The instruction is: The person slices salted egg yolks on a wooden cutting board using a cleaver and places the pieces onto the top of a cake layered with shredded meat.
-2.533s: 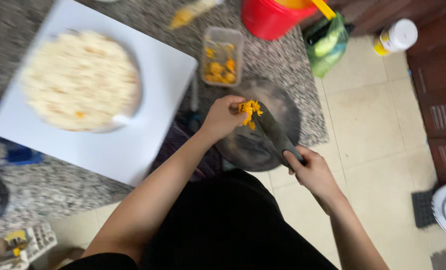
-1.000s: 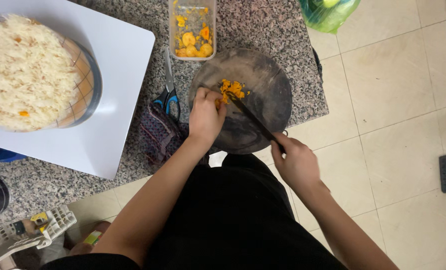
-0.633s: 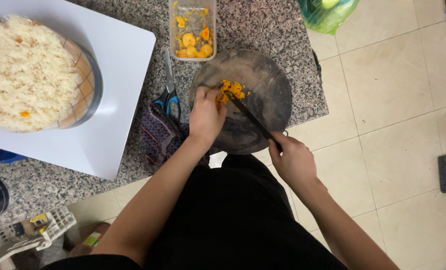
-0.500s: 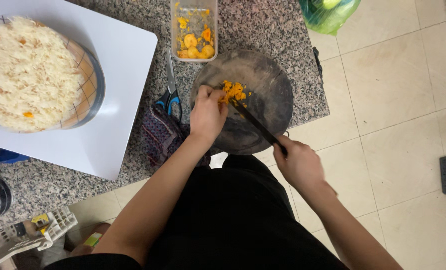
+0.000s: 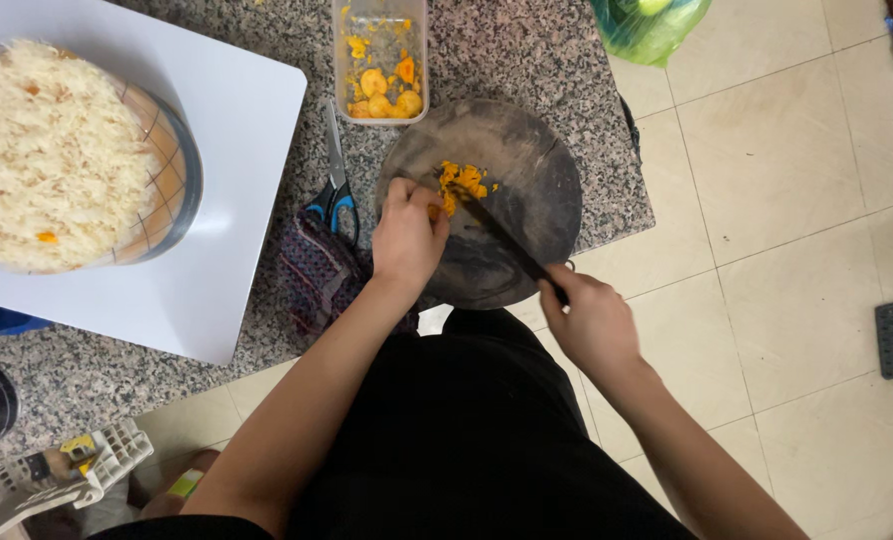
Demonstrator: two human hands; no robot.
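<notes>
A round dark wooden chopping board [image 5: 527,160] lies on the speckled stone counter. On it sits a small heap of chopped orange pieces [image 5: 464,182]. My left hand [image 5: 407,235] presses its fingertips on the left side of that heap. My right hand [image 5: 592,325] grips the handle of a dark knife [image 5: 502,238], whose blade slants up-left to the heap. Just behind the board stands a clear rectangular tub [image 5: 379,60] with more orange pieces inside.
A white board [image 5: 237,150] at the left carries a round mesh tray [image 5: 162,190] piled with pale shredded food. Blue-handled scissors [image 5: 335,180] and a patterned cloth [image 5: 312,270] lie beside the chopping board. A green bag [image 5: 647,25] hangs off the counter's far corner; tiled floor lies right.
The camera has swung left and down since the earliest frame. The knife keeps chopping through the orange heap while my left hand stays on it; both hands shift only slightly.
</notes>
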